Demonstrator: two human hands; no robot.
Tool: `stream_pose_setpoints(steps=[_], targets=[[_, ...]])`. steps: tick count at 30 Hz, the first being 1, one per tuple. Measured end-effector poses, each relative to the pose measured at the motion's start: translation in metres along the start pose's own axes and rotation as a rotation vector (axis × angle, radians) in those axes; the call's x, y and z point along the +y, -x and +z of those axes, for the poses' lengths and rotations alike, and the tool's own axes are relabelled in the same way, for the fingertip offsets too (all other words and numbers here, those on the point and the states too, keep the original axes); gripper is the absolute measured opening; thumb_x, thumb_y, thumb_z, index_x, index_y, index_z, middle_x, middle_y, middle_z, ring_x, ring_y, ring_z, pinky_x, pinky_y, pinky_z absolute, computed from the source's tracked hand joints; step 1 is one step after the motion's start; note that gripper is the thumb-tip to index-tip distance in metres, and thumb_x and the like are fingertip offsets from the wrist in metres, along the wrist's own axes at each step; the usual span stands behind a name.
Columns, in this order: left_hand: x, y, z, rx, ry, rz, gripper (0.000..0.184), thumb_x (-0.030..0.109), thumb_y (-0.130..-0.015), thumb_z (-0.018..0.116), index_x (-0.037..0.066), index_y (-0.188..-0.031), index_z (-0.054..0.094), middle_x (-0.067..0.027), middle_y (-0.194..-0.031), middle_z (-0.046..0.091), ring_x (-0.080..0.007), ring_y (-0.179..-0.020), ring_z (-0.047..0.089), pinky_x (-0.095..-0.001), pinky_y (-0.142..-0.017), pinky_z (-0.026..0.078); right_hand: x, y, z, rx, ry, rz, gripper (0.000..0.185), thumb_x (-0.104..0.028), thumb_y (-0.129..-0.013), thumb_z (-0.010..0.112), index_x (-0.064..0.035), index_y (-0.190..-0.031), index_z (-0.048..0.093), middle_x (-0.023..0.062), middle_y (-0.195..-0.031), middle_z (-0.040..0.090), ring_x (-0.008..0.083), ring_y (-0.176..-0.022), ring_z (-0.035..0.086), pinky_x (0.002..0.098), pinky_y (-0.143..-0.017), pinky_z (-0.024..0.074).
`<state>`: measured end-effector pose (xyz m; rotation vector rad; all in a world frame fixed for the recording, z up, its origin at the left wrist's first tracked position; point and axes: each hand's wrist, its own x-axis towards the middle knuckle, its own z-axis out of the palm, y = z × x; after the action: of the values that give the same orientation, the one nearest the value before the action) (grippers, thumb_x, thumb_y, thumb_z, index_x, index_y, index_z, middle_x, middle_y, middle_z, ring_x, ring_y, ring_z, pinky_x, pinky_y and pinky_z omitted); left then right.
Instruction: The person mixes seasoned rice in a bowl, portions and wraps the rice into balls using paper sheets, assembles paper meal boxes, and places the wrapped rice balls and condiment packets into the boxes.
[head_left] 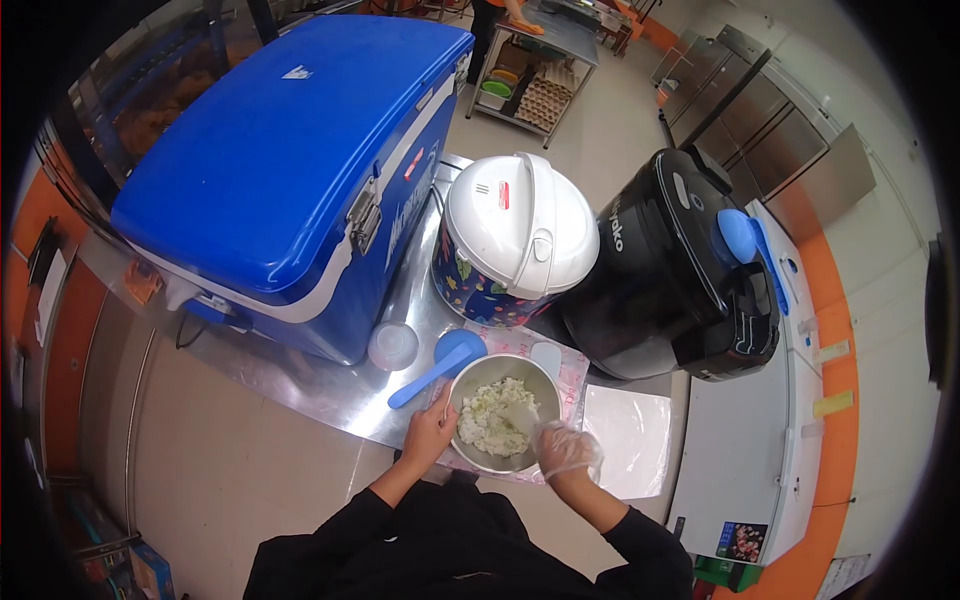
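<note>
A round metal bowl in front of me holds white rice with greenish bits in it. My left hand, bare, grips the bowl's left rim. At the right rim is my right hand in a clear plastic glove, its fingers curled. Something pale and translucent reaches from it over the rice; whether that is a utensil or loose glove film I cannot make out. A blue rice paddle lies just left of the bowl, beside a small clear cup.
Behind the bowl stand a blue cooler box, a white-lidded rice cooker and a black cooker with a blue ladle on top. Plastic sheets lie at right. A person stands by a far steel table.
</note>
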<state>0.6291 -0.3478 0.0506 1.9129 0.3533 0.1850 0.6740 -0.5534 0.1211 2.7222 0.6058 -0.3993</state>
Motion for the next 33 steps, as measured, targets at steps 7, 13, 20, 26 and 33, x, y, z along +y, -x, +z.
stream_pose_setpoints(steps=[7,13,20,26,33], targets=[[0.002,-0.001,0.001,0.017,-0.017,-0.002,0.049,0.009,-0.081,0.055,0.014,-0.129,0.048,-0.0241,-0.066,0.055,-0.037,-0.061,0.061,-0.0393,-0.052,0.045,-0.002,0.0,-0.008,-0.13,-0.014,-0.005,0.019,-0.016,-0.083,0.05,-0.0077,-0.085,0.067,0.0119,-0.083,0.067,0.0244,-0.078,0.067,0.0364,-0.065,0.0525],[0.005,-0.002,-0.001,0.012,-0.001,-0.014,0.048,0.01,-0.082,0.054,0.012,-0.129,0.048,-0.0218,-0.062,0.05,-0.0278,-0.056,0.053,-0.0352,-0.05,0.042,-0.002,0.002,-0.034,-0.144,0.011,-0.05,0.02,-0.017,-0.085,0.048,-0.0075,-0.091,0.065,0.0121,-0.086,0.068,0.0246,-0.08,0.067,0.0363,-0.067,0.0531],[0.001,0.001,-0.002,0.008,0.005,0.002,0.047,0.009,-0.082,0.054,0.01,-0.128,0.049,-0.0193,-0.057,0.048,-0.0212,-0.047,0.051,-0.0321,-0.049,0.041,0.011,-0.006,-0.029,-0.098,0.0,0.013,0.019,-0.015,-0.083,0.049,-0.0054,-0.088,0.064,0.0116,-0.083,0.067,0.0255,-0.078,0.067,0.0362,-0.066,0.0527],[-0.002,0.001,-0.001,0.004,0.037,0.017,0.044,0.01,-0.084,0.053,0.008,-0.128,0.049,-0.0189,-0.058,0.049,-0.0201,-0.048,0.052,-0.0306,-0.049,0.041,0.021,-0.038,0.042,0.118,-0.154,0.04,0.032,-0.028,-0.089,0.046,-0.0079,-0.072,0.063,0.0139,-0.072,0.065,0.0273,-0.066,0.066,0.041,-0.057,0.0498],[-0.007,0.005,0.003,0.064,0.17,0.064,0.037,0.014,-0.091,0.049,0.007,-0.127,0.049,-0.0194,-0.063,0.059,-0.0195,-0.052,0.059,-0.0315,-0.052,0.044,-0.01,-0.006,0.01,0.315,-0.279,-0.094,0.039,-0.037,-0.091,0.045,-0.0116,-0.068,0.063,0.0109,-0.065,0.063,0.0265,-0.056,0.063,0.0405,-0.051,0.0482]])
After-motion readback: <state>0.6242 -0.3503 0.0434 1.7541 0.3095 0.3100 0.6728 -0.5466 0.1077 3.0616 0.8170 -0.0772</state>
